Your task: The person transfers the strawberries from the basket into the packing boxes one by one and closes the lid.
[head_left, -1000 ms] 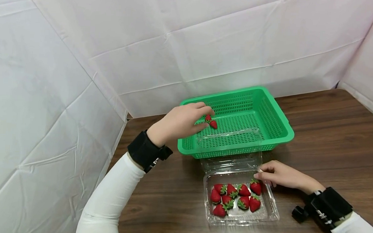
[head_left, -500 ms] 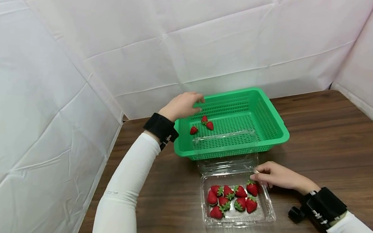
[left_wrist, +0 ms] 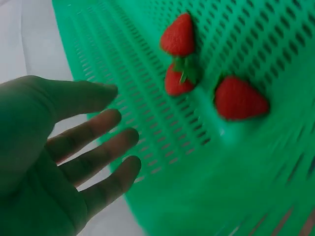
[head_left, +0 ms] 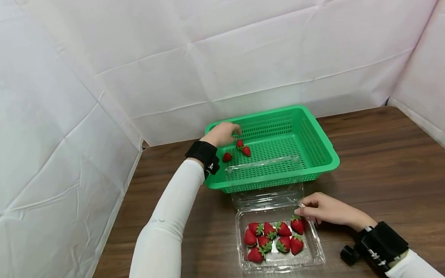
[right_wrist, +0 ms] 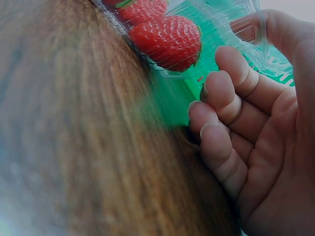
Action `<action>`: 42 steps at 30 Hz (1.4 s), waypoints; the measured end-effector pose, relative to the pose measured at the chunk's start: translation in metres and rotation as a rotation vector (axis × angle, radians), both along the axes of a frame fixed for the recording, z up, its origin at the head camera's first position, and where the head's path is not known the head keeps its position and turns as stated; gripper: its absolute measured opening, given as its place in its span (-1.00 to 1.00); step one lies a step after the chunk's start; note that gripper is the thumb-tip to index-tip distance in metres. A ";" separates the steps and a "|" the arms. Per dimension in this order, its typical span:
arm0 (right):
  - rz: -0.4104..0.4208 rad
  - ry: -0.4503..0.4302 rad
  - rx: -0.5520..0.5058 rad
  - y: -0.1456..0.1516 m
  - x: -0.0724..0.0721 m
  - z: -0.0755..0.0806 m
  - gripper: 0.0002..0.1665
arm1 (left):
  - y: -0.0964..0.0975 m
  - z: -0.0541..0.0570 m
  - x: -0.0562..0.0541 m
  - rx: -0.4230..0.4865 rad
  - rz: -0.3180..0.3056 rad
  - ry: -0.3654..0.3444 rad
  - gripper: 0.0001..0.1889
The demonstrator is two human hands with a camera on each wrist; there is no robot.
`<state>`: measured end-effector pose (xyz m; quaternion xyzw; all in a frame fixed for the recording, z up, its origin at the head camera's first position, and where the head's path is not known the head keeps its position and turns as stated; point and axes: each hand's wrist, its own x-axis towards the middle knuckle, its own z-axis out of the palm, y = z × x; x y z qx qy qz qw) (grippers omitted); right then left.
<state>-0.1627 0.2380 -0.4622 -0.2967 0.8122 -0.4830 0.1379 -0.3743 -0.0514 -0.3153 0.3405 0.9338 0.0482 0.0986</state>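
Observation:
My left hand [head_left: 222, 134] hovers over the left end of a green plastic basket [head_left: 320, 162], fingers spread and holding nothing in the left wrist view. Three strawberries lie in the basket: one alone [head_left: 227, 157] and two close together [head_left: 243, 147]. In front stands a clear plastic clamshell box [head_left: 276, 267], its lid raised and leaning over the basket's near rim. Several red strawberries [head_left: 264, 243] with green leaves sit inside it. With thumb inside and curled fingers outside, my right hand [head_left: 327, 208] pinches the box's right wall near the hinge; a strawberry [right_wrist: 170, 43] shows close by.
Brown wood-grain table [head_left: 385, 162] extends to the right of the basket and to the left of the box. White cloth walls [head_left: 264, 45] rise behind and on both sides. Each wrist carries a black strap [head_left: 383, 243] with a small camera.
A third strawberry has appeared in the basket's left end, and my left hand has moved away from it, back and then lower. My right hand keeps its hold on the box.

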 end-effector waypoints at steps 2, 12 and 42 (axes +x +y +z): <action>-0.003 0.005 0.005 -0.001 -0.001 0.000 -0.61 | -0.001 -0.006 -0.001 0.004 0.008 -0.014 -0.66; 0.008 -0.002 0.001 -0.006 0.000 -0.001 -0.60 | -0.004 -0.033 -0.007 -0.027 0.038 -0.021 -0.65; 0.014 -0.002 -0.024 -0.010 0.004 0.003 -0.63 | 0.011 -0.055 -0.004 -0.127 0.093 -0.050 -0.67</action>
